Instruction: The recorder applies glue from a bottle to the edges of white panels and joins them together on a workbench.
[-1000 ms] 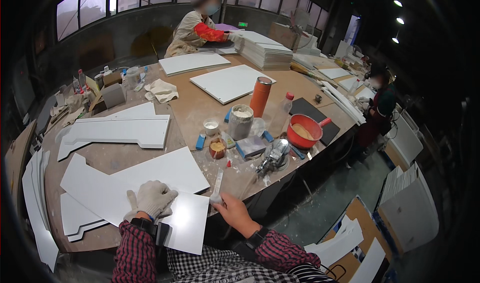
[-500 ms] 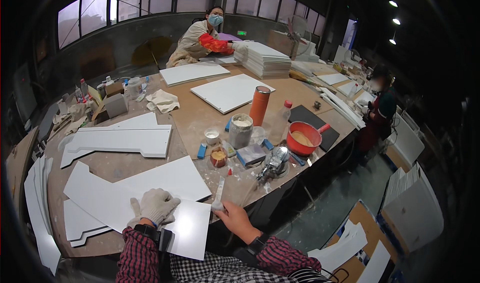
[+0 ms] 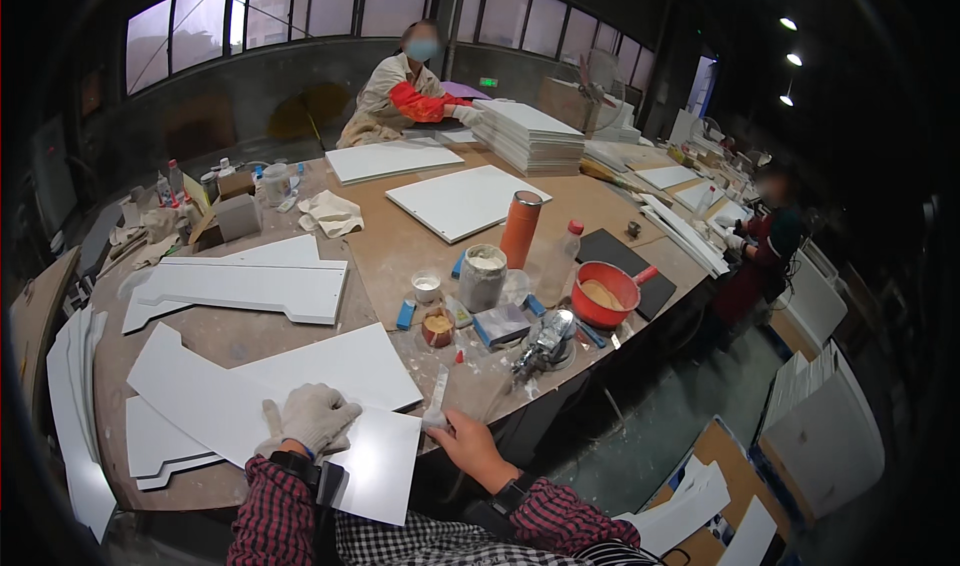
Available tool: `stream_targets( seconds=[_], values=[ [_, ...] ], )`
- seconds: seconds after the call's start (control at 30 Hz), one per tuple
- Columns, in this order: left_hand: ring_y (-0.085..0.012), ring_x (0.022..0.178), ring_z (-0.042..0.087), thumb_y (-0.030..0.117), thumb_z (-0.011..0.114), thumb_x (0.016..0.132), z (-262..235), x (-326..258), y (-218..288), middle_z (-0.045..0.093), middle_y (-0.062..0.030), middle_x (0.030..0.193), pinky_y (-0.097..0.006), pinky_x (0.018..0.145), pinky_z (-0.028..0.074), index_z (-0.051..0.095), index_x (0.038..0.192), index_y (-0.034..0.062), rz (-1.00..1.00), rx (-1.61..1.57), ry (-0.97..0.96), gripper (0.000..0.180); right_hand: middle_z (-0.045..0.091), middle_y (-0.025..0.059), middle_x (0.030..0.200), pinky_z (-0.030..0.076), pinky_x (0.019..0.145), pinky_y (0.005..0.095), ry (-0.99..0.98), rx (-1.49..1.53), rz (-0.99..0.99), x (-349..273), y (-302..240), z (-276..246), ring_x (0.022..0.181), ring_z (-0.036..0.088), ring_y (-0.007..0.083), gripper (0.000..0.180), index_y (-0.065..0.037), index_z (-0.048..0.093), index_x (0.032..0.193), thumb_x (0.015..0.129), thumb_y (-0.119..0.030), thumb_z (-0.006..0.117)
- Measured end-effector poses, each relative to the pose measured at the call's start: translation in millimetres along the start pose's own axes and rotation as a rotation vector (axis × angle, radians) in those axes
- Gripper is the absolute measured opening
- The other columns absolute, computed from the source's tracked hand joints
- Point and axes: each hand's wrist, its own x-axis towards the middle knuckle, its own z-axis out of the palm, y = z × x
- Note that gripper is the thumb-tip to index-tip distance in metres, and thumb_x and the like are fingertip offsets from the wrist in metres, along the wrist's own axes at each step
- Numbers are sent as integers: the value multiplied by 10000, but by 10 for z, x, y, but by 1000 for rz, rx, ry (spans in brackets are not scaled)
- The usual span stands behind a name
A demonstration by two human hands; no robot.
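My left hand (image 3: pixel 315 421), in a pale knitted glove, lies on top of a white panel (image 3: pixel 385 466), its thumb out to the left and its fingers toward the right. The panel's near end overhangs the table's front edge. Beside its right edge my bare right hand (image 3: pixel 472 446) is closed on a pale, narrow strip-like tool (image 3: pixel 438 396); the exact kind is unclear. Beneath and beyond the left hand lie other white panels (image 3: pixel 330 361), some with stepped edges. A red-tipped small item (image 3: pixel 459 358) is just past the strip.
Ahead stand a jar of pale powder (image 3: pixel 483 278), an orange flask (image 3: pixel 522 230), a plastic bottle (image 3: pixel 562 256), a red pan (image 3: pixel 603 296) and a metal power tool (image 3: pixel 545 341). A masked person (image 3: pixel 400 96) across the table touches stacked panels (image 3: pixel 530 141); another person (image 3: pixel 765 231) works at right.
The view has tilted slightly, so the far table sits a little lower in it. Both my hands keep almost the same place on and beside the panel.
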Motion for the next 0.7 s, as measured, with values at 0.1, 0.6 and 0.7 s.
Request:
stream_targets(
  seconds=[0.1,0.6,0.7],
  values=[
    [-318,678,648,459,631,786,71,7,-29,675,-134,696,-421,694,514,740,708,84,40,-18,50,398,572,156,709,449,571,372,14,20,4,-9,-24,-23,620,575,305,273,-7,598,945,854,-242,703],
    [-295,670,661,449,627,796,-74,-11,-15,678,-117,680,-403,670,514,733,712,84,-45,-66,-74,390,635,154,746,485,594,373,-42,-10,80,0,-108,-39,656,625,308,248,-20,618,949,850,-232,702],
    [-289,713,670,446,597,815,-49,-10,-21,686,-116,704,-405,698,516,739,734,91,-11,-67,-66,392,624,141,730,479,591,348,-28,45,64,-12,-117,-34,628,607,271,244,-14,621,958,848,-218,701]
  ],
)
